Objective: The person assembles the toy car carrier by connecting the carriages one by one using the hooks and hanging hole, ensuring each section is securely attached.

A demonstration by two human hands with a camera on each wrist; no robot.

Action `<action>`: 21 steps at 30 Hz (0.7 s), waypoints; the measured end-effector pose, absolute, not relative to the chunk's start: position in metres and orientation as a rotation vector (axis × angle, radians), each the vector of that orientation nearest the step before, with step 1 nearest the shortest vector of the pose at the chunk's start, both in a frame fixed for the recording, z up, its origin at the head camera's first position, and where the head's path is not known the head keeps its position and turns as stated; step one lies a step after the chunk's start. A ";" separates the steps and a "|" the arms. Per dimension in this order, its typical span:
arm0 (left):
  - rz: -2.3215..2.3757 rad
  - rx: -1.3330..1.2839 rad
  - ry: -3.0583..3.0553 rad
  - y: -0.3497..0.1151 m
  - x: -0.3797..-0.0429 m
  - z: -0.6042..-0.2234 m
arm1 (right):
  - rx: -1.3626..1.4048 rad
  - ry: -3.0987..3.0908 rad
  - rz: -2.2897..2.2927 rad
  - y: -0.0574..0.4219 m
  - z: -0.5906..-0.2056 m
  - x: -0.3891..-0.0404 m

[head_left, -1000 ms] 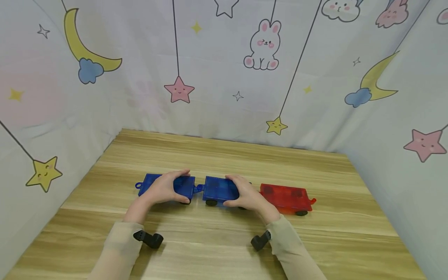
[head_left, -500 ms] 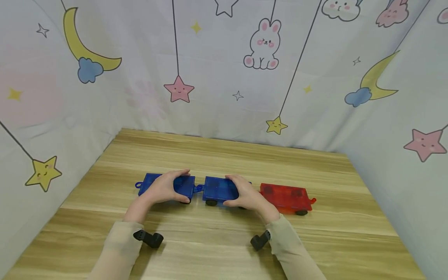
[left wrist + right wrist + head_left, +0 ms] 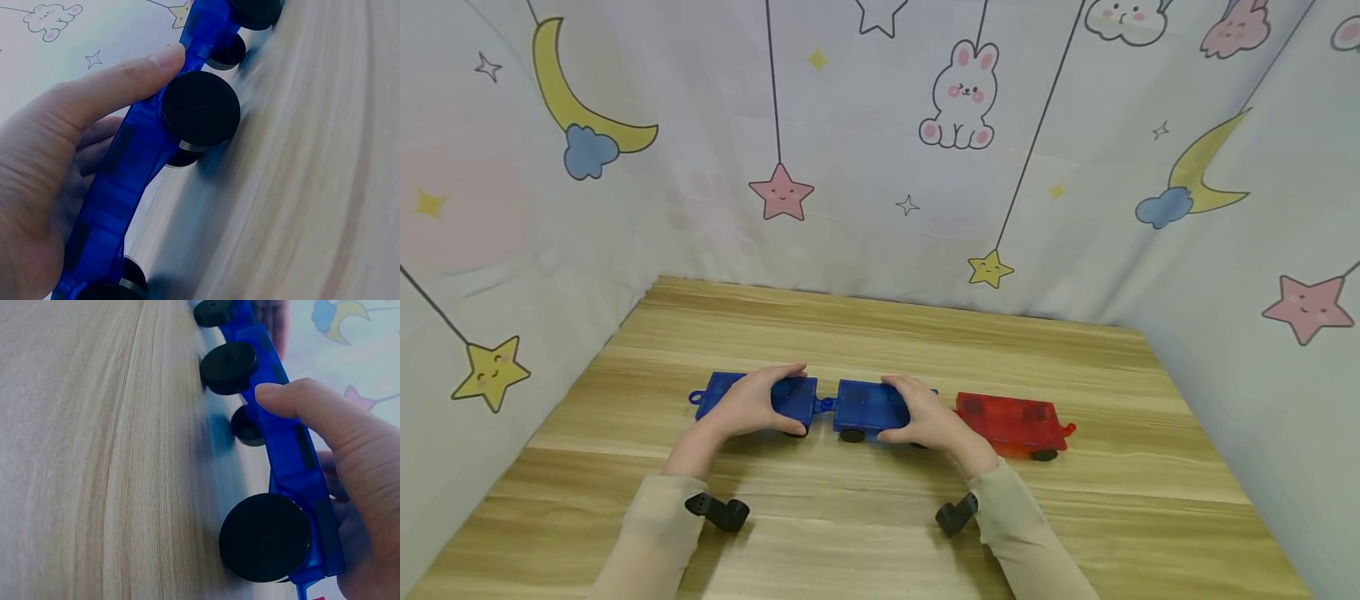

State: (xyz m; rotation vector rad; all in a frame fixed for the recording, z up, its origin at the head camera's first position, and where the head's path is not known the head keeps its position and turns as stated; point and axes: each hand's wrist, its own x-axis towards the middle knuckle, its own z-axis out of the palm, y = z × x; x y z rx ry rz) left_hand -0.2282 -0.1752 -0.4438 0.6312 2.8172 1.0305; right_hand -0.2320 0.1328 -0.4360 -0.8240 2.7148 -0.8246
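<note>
Two translucent blue toy train cars with black wheels stand end to end on the table. My left hand (image 3: 747,404) grips the left blue car (image 3: 793,398) across its sides, thumb on the near side and fingers on the far side. In the same way my right hand (image 3: 927,417) holds the right blue car (image 3: 868,404). Between the cars, their small blue couplings (image 3: 825,405) meet and overlap. In the left wrist view, my thumb (image 3: 134,84) presses the car's side above a wheel (image 3: 201,109). The right wrist view shows my other thumb (image 3: 300,403) likewise on its car's side.
A translucent red car (image 3: 1011,419) stands just right of my right hand, its hook (image 3: 1069,430) pointing right. The left blue car's end ring (image 3: 696,397) points left. Wood-grain table (image 3: 850,517) lies in front; a printed curtain (image 3: 865,125) encloses the back and sides.
The coupling between the two blue cars looks slightly lower and flatter than before. Both hands keep their grips in nearly the same place; the head view shifts very slightly.
</note>
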 end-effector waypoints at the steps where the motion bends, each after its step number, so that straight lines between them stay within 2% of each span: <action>1: 1.030 0.631 2.816 -0.175 -0.228 -0.444 | -0.825 2.713 -0.825 0.133 -0.436 -0.232; 21: 1.028 0.676 2.779 -0.172 -0.229 -0.441 | -0.898 2.746 -0.729 0.134 -0.435 -0.234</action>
